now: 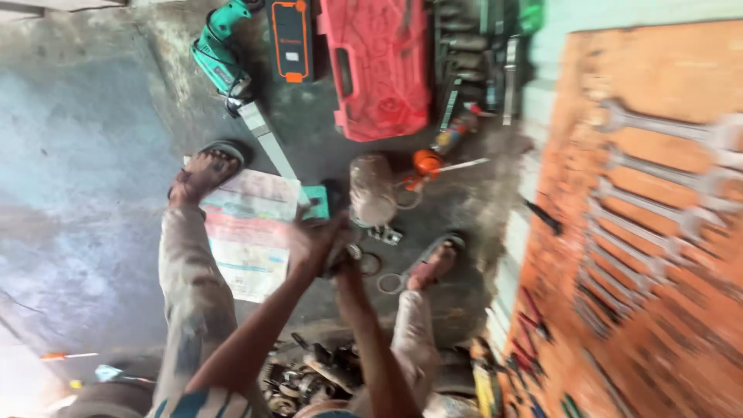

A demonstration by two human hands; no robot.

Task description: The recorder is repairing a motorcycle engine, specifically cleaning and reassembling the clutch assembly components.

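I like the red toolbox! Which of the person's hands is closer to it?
Roughly a tie, perhaps the right. The right hand and left hand are clasped together over a small part, both well below the red toolbox in the picture, the right slightly more under it.

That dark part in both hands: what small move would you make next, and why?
Probably steady it and lower it toward the floor. Both the left hand and right hand clasp the part above loose rings between the feet; the blur hides the grip.
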